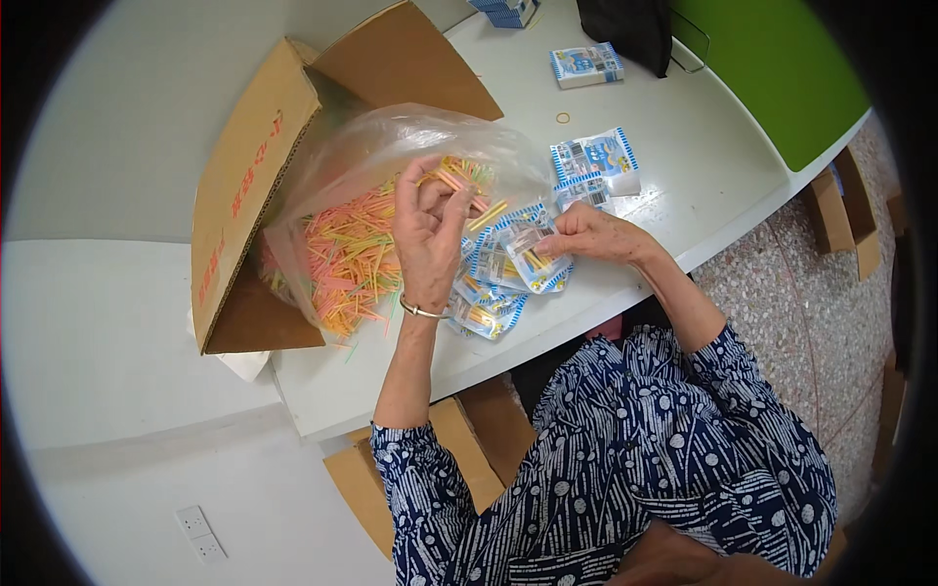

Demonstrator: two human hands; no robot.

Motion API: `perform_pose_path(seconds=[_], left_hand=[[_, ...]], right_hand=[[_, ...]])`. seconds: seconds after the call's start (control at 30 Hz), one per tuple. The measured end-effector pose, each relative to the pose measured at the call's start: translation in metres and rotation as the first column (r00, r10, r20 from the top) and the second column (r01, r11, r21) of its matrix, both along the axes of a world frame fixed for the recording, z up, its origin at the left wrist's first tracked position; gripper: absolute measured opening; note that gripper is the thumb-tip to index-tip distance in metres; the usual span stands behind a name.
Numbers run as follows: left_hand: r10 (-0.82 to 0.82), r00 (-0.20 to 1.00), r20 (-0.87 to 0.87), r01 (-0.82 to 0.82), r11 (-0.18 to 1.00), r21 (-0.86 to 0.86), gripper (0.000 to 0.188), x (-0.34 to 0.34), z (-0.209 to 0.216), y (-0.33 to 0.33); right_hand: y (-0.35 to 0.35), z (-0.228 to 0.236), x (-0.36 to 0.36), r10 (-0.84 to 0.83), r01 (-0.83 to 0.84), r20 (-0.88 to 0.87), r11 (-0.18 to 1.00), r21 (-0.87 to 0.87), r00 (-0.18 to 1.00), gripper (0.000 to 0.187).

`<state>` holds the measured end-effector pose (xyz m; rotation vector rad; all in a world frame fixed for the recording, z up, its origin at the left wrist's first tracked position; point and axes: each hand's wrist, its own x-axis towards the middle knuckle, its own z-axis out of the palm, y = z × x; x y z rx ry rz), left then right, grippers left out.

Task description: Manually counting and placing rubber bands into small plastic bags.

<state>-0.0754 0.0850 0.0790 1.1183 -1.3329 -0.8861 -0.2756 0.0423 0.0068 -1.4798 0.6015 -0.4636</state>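
Observation:
My left hand (430, 234) is raised at the mouth of a clear plastic bag (391, 132). Its fingers are closed around a few thin pink and yellow sticks (459, 184). A heap of similar sticks (352, 259), in pink, yellow, orange and green, fills the bag. To the right, my right hand (604, 237) pinches the edge of a small blue-and-white clear-fronted packet (535, 262), with yellow sticks showing inside. Beneath and beside it lie several like packets (489, 314), overlapping on the white table (362, 391).
An open cardboard box (249, 186) lies around the bag at the left. Further packets (611, 156) and a bundled stack (586, 65) lie farther back, near a rubber band (563, 117). A black bag (630, 34) and a green panel (772, 78) are at the far right.

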Motion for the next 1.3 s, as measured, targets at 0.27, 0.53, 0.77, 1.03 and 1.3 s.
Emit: perform_pose_path(seconds=[0.27, 0.53, 0.77, 1.03, 1.3], left_hand=[[-0.026, 0.998, 0.051, 0.024, 0.999, 0.036, 0.026, -0.008, -0.008, 0.013], [0.0, 0.859, 0.512, 0.061, 0.993, -0.102, 0.013, -0.002, -0.033, 0.016], [-0.228, 0.917, 0.327, 0.101, 0.927, 0.362, 0.017, -0.005, -0.029, 0.022], [-0.194, 0.907, 0.374, 0.114, 0.967, 0.226, 0.029, -0.011, -0.038, 0.026], [-0.029, 0.911, 0.412, -0.104, 0.949, 0.297, 0.037, 0.003, -0.053, 0.035]], right_hand=[[0.004, 0.009, 0.0, 0.091, -0.095, 0.055, 0.993, 0.067, 0.994, 0.033], [0.005, 0.0, 0.001, 0.083, -0.104, 0.135, 0.982, 0.155, 0.987, 0.026], [0.009, 0.001, 0.0, 0.073, -0.081, 0.072, 0.991, 0.107, 0.995, 0.028], [0.014, -0.003, -0.001, 0.06, -0.06, 0.002, 0.995, 0.081, 0.998, 0.031], [0.018, -0.005, -0.026, -0.407, 0.346, -0.104, 0.865, -0.363, 0.907, 0.032]])
